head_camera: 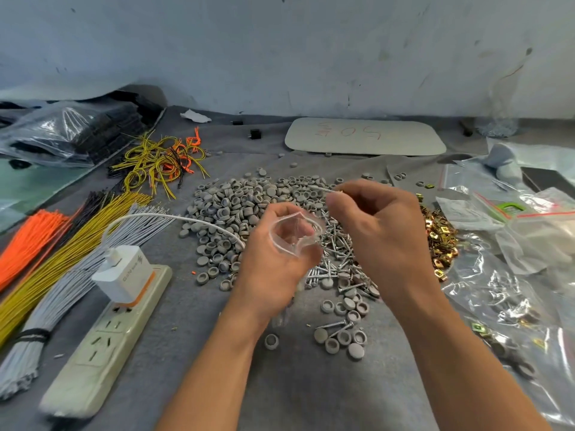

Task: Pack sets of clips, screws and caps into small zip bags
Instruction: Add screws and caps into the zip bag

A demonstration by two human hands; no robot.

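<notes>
Bench [295, 393]: covered in grey cloth, running back to a scuffed pale wall [280, 51].
Far left: a clear plastic sack [46, 132] of black parts against the wall.
Wires [46, 275]: orange, yellow and grey bundles fanned along the left edge; looser yellow and orange loops behind them.
Power strip [93, 349]: lies beside the grey wires, with a white charger [124, 272] plugged in.
Caps [236, 200]: a grey heap in the middle, with strays towards me.
Left hand [273, 265]: raised above the caps, my fingers curled round a small zip bag [292, 231], its mouth gaping upward.
Screws [336, 262]: a silver pile under and between my hands.
Right hand [382, 231]: just beside the bag, apart from the left, fingers curled with thumb to forefinger; whether it pinches anything I cannot tell.
Clips [441, 237]: a gold heap right of my right hand.
Board [364, 136]: white, red scrawl, flat near the wall.
Far right: crumpled clear bags [513, 244], some with red zip strips.
</notes>
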